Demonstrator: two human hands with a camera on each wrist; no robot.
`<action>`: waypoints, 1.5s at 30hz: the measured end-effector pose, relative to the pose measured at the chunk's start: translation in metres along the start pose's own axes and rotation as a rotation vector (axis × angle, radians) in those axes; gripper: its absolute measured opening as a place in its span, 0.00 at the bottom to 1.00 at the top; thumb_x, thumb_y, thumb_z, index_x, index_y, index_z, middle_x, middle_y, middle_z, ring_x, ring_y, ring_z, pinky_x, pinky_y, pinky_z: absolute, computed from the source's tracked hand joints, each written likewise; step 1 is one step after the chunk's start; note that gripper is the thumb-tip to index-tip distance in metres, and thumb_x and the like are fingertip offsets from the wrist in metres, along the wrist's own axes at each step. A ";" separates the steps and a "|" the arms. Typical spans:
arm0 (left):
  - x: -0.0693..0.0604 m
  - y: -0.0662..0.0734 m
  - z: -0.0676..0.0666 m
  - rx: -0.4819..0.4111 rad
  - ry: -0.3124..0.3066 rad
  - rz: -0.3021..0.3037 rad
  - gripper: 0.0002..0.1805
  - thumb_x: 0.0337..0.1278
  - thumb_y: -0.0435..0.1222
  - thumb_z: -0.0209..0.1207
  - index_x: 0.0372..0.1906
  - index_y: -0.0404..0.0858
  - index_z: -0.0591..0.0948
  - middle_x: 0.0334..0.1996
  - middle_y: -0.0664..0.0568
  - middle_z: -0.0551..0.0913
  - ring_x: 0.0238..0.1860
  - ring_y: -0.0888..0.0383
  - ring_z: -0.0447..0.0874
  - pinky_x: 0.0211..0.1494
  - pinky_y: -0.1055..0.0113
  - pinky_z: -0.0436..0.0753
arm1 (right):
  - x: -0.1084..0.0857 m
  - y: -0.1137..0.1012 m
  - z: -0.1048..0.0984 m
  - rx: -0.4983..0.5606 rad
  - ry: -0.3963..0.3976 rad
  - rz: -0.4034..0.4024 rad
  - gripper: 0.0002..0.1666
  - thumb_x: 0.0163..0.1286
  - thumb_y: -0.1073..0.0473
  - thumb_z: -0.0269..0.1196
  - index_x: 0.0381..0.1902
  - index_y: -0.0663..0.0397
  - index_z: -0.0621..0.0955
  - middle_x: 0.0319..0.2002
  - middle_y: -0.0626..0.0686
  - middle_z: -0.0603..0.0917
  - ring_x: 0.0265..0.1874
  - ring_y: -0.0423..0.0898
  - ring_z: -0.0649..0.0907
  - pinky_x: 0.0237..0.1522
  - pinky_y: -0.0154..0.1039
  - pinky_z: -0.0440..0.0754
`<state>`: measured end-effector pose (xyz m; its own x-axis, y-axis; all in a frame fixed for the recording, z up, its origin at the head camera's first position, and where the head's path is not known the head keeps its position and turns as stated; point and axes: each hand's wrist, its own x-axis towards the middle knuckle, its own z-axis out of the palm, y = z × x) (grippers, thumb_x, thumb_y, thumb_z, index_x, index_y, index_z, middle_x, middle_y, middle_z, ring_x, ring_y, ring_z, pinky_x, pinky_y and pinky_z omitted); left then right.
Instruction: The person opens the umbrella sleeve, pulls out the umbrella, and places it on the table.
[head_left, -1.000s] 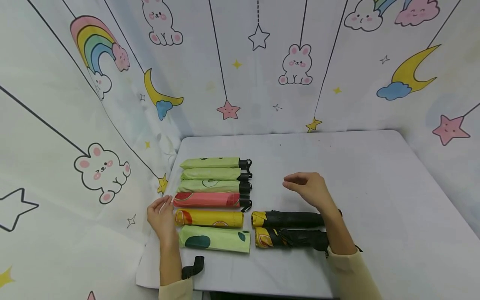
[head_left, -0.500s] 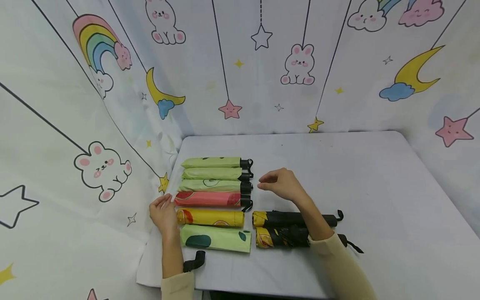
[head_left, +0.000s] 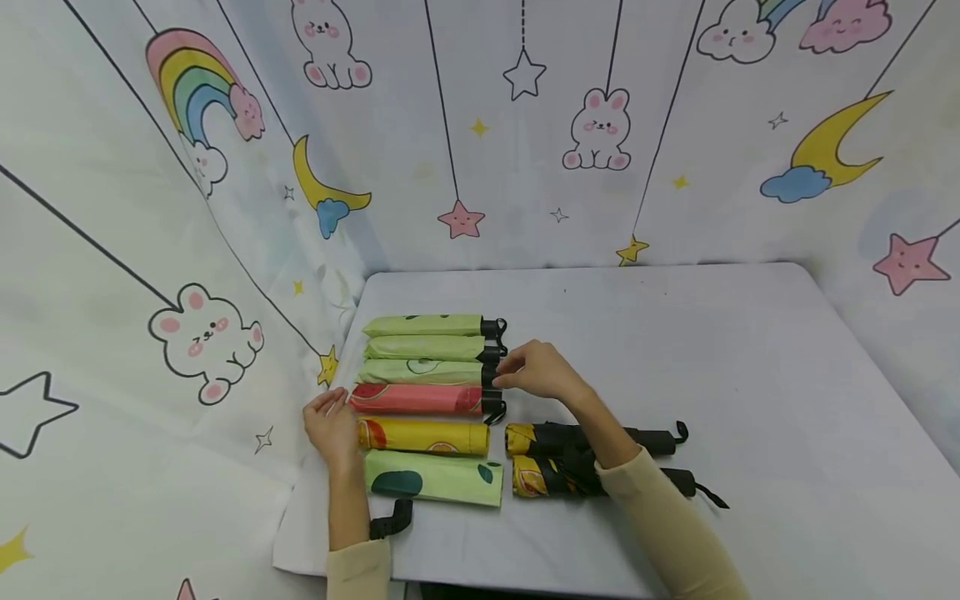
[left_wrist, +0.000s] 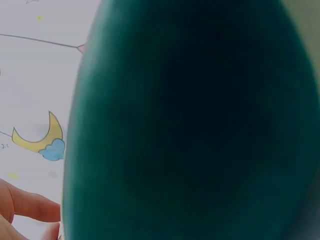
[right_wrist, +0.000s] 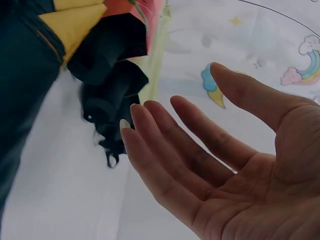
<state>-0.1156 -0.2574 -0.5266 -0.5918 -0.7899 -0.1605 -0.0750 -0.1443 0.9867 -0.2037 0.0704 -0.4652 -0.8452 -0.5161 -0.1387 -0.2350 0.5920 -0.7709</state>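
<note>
Folded umbrellas lie in a column on the white table. My left hand [head_left: 332, 425] is at the left end of the red umbrella [head_left: 420, 398], fingers loosely bent; whether it touches is unclear. My right hand [head_left: 536, 371] hovers by the black handles of the red umbrella and the avocado-print green umbrella [head_left: 442, 372], its fingers relaxed around nothing in the right wrist view. Two more light green umbrellas, a far one [head_left: 420, 325] and a nearer one [head_left: 420, 347], lie behind. A blurred dark green patch [left_wrist: 190, 120] fills most of the left wrist view.
Closer to me are a yellow umbrella [head_left: 427, 437] and a wide light green umbrella [head_left: 465, 479]. Two black-and-yellow umbrellas, an upper one [head_left: 555, 437] and a lower one [head_left: 531, 477], lie under my right forearm. A curved black piece [head_left: 393, 518] is beside my left wrist.
My right hand has moved left from the middle of the table to the handles of the umbrella column. My left hand stays by the red umbrella's end, and the umbrellas lie as before.
</note>
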 end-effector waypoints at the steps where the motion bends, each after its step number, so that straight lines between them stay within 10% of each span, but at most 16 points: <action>1: 0.000 0.001 0.001 0.008 0.003 -0.001 0.22 0.60 0.16 0.52 0.59 0.28 0.70 0.57 0.36 0.80 0.63 0.42 0.82 0.58 0.70 0.84 | 0.002 0.000 0.002 -0.001 -0.013 0.004 0.17 0.69 0.50 0.73 0.50 0.54 0.90 0.42 0.47 0.90 0.42 0.47 0.87 0.44 0.49 0.88; 39: 0.009 -0.009 0.002 0.019 0.012 -0.066 0.24 0.61 0.16 0.57 0.61 0.28 0.71 0.56 0.35 0.83 0.54 0.48 0.86 0.48 0.75 0.86 | 0.024 -0.006 0.043 -0.342 -0.091 0.015 0.09 0.59 0.61 0.80 0.32 0.58 0.89 0.27 0.50 0.86 0.26 0.46 0.82 0.30 0.42 0.85; 45: 0.009 -0.010 0.000 0.035 0.026 -0.066 0.22 0.61 0.17 0.59 0.59 0.29 0.73 0.56 0.34 0.84 0.47 0.54 0.87 0.44 0.76 0.87 | 0.024 -0.006 0.046 -0.350 -0.064 0.032 0.14 0.57 0.61 0.81 0.39 0.62 0.90 0.35 0.55 0.89 0.36 0.52 0.87 0.38 0.46 0.89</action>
<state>-0.1202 -0.2626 -0.5378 -0.5636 -0.7946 -0.2256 -0.1413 -0.1763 0.9741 -0.2008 0.0263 -0.4926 -0.8258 -0.5247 -0.2067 -0.3681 0.7793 -0.5072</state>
